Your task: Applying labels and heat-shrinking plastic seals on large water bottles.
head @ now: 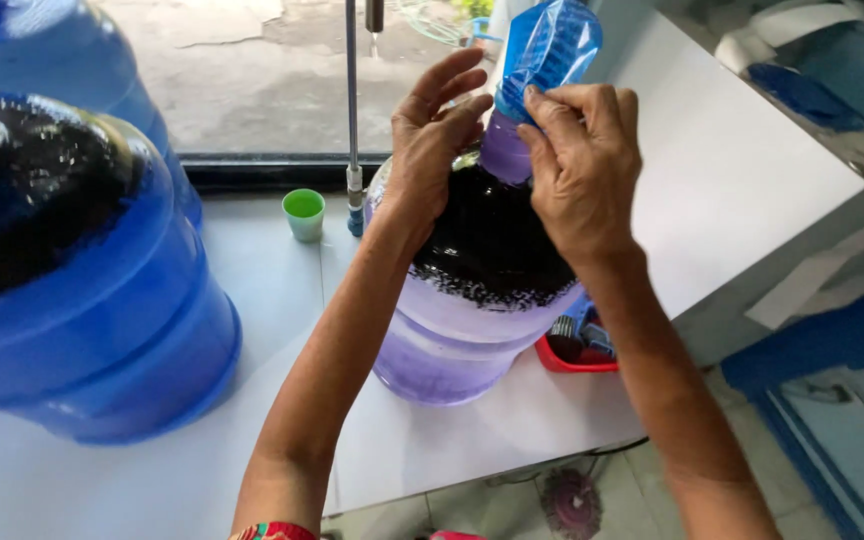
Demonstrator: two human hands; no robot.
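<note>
Big blue jug (82, 300) cut off by left and top edges. Purple jug (472, 300): neck mostly hidden behind both hands and the blue plastic sleeve (547, 50). Red tray (577, 355) mostly hidden behind it, contents unclear. Metal rod (352, 100) runs out the top edge.

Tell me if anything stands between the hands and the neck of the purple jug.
Nothing visible does. The left hand and right hand are already at the purple jug's neck, pinching the blue plastic sleeve over its cap. The green cup stands off to the side.
</note>
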